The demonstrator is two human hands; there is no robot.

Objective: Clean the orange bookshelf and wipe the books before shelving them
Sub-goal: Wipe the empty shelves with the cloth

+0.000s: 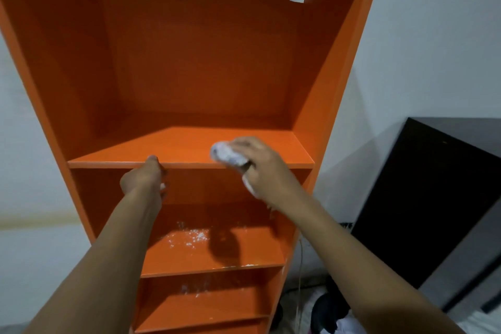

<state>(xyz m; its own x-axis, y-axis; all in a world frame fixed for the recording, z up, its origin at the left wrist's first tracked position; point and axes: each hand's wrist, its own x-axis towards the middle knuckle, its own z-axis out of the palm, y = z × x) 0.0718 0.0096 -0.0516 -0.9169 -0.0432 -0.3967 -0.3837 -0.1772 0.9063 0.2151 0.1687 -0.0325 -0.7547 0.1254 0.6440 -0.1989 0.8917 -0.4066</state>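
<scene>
Orange shelf [176, 149] w/ dust [189, 238] below: L hand [145, 176] fingers hook its front edge, R hand [260, 165] grips cloth [225, 154], so best wipe back-to-front w/ even pressure.

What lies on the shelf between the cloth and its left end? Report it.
Nothing visible does. The right hand holds the cloth on the shelf, bare to its left end; the left hand grips only the front edge. The lower shelf holds white crumbs.

Head camera faces the bookshelf [203, 62] closely, angled slightly downward.
</scene>
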